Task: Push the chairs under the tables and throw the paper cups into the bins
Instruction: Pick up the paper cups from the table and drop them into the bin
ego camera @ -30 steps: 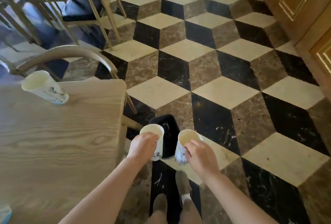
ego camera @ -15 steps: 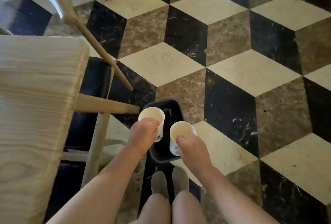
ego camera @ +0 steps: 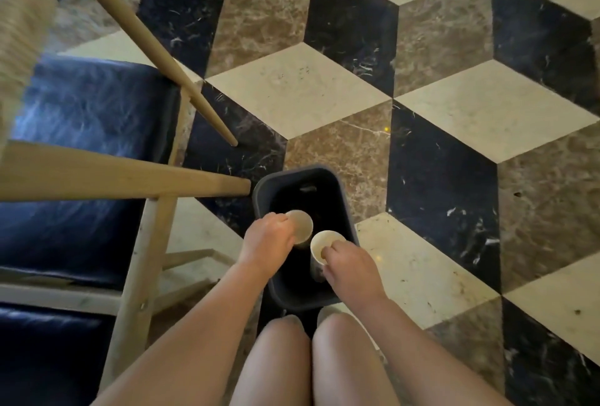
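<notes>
- The left hand [ego camera: 267,240] has its fingers curled round the rim of a paper cup [ego camera: 301,226], gripping it from the near side; the cup's mouth tilts away from the camera.
- The right hand [ego camera: 349,267] pinches the rim of a second cup [ego camera: 324,243], with one finger hooked inside the mouth and the rest on the outside wall; this cup stands roughly upright, mouth up.
- Both cups are held over the open mouth of a dark bin [ego camera: 259,188]; the two rims sit just beside each other, and whether they touch cannot be told.
- The bin stands on the floor [ego camera: 298,87], a pattern of cream, brown and black marble tiles, directly in front of the person's knees [ego camera: 311,357].
- Left of the bin is a wooden chair [ego camera: 156,178] with a dark blue seat; the end of its armrest reaches almost to the bin's rim.
- A slanting chair leg [ego camera: 181,81] meets the floor beyond the armrest.
- A blurred edge of the pale wooden worktop [ego camera: 22,25] shows at the upper left, above the chair seat.
</notes>
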Motion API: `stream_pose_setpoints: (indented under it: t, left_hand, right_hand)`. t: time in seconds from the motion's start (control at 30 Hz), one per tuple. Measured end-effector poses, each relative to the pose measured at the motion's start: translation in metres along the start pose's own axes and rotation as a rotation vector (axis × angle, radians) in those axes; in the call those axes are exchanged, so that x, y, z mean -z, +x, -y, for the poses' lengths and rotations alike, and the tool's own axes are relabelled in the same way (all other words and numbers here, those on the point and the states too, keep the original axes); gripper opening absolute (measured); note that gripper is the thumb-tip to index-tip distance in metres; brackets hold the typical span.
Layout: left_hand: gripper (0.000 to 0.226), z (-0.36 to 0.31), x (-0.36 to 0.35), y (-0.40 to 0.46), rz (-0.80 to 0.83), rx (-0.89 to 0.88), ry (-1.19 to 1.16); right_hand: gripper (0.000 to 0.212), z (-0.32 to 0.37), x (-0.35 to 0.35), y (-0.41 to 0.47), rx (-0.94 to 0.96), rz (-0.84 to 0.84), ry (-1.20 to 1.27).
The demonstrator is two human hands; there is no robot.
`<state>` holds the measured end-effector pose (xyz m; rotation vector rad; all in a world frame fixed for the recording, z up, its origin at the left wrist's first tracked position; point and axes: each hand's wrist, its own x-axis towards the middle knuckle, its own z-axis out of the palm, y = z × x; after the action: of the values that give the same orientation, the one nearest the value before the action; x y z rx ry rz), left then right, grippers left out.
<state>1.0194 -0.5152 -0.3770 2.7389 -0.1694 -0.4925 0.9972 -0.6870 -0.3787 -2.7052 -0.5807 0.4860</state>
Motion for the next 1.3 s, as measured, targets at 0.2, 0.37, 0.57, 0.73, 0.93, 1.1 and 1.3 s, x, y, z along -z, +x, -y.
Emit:
stream_pose_setpoints:
  t: [0.2,0.37,0.57,0.73,0.93,1.1,1.3]
  left_hand:
    - [0.03,-0.034,0.064,-0.043,0.108,0.098,0.049]
    - [0.03,-0.078,0.165,-0.098,0.034,0.221,0.046]
    - [0.026,-0.117,0.277,-0.18,-0.229,0.264,0.016]
    - [0.026,-0.117,0.309,-0.25,-0.413,0.313,0.023]
    - [0.031,-0.088,0.325,-0.315,-0.623,0.526,0.032]
    - [0.035,-0.047,0.337,-0.361,-0.711,0.642,0.035]
    - [0.033,0.0,0.351,-0.414,-0.816,0.801,0.023]
  right_hand:
    - [0.021,0.038,0.076,-0.021,-0.021,0.048,-0.033]
    - [0.018,0.089,0.184,-0.043,0.043,0.019,-0.042]
    - [0.03,0.162,0.295,-0.067,0.223,-0.035,-0.066]
    - [0.028,0.216,0.329,-0.081,0.384,-0.069,-0.047]
    - [0.024,0.281,0.333,-0.073,0.591,-0.084,-0.15]
    - [0.026,0.336,0.33,-0.057,0.663,-0.098,-0.197]
    - [0.026,0.397,0.326,-0.02,0.711,-0.092,-0.206]
